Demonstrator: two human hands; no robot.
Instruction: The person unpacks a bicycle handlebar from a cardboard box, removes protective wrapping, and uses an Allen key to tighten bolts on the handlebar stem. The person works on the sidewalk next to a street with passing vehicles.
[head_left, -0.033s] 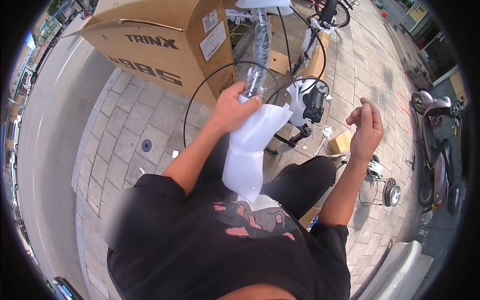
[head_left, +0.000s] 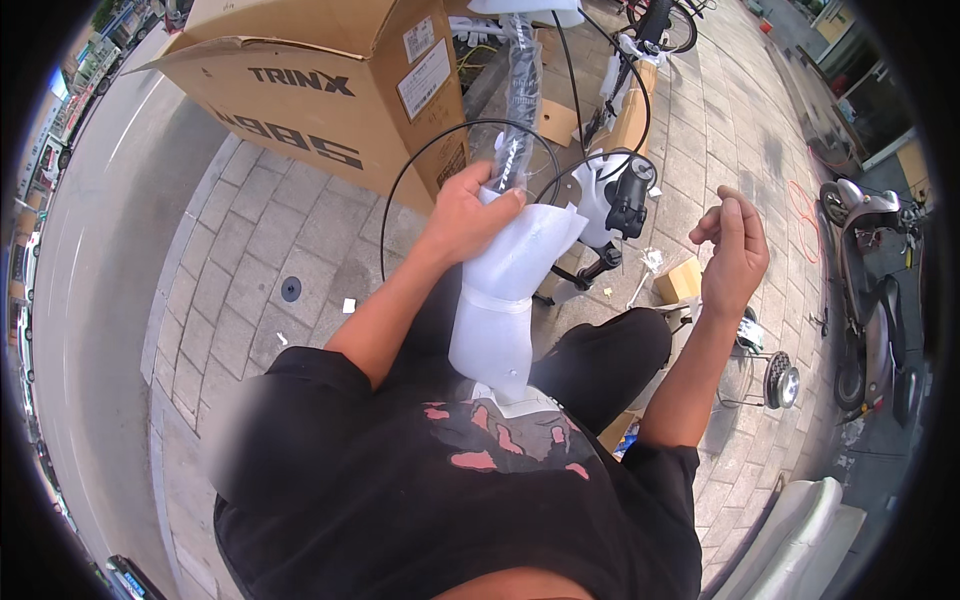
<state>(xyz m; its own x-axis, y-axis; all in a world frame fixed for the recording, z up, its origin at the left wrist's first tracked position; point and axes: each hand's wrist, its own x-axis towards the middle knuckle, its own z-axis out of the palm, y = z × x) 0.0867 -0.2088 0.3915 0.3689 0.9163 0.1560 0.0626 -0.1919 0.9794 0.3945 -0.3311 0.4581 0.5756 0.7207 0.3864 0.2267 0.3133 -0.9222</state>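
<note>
My left hand (head_left: 462, 218) is closed round a handlebar (head_left: 518, 100), a dark bar in clear plastic that runs upward from my lap. White foam sheet (head_left: 492, 300) covers its near end, with a band round the middle, and reaches down to my shirt. More white foam (head_left: 525, 8) covers the far end. Black cables (head_left: 405, 165) loop out around the bar and my hand. My right hand (head_left: 735, 255) is raised off to the right, apart from the bar. Its thumb and fingers are drawn together; anything between them is too small to make out.
A large open cardboard box (head_left: 300, 95) stands ahead on the left. Beyond my right knee is a partly wrapped bicycle frame with a black stem (head_left: 630, 195). A small cardboard box (head_left: 680, 282) lies on the paving, and a scooter (head_left: 870, 300) is parked at far right.
The cable loop and the foam-wrapped end of the handlebar have shifted slightly to the right. Both hands keep nearly the same places.
</note>
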